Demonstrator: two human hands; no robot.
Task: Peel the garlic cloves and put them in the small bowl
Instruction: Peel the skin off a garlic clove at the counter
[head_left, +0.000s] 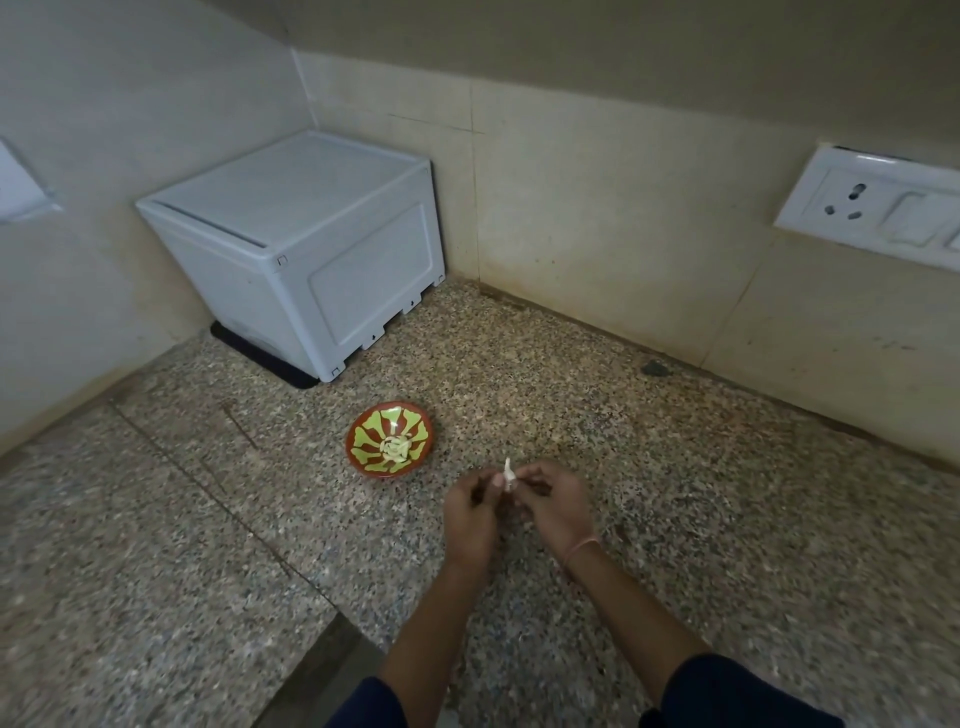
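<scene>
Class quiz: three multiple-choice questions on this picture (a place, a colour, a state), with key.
1. The small bowl stands: A on the white box; B left of the left hand; C right of both hands.
2. The bowl is: A blue and white; B red-brown and green; C black.
3. The garlic clove is: A pinched between left and right hand; B in the bowl; C on the counter.
Key: B, it sits beyond that hand's left; B, green rays on red-brown; A, both hands' fingertips hold it.

A speckled granite desk is enclosed by beige tiled walls; a white plastic box is set in the corner
</scene>
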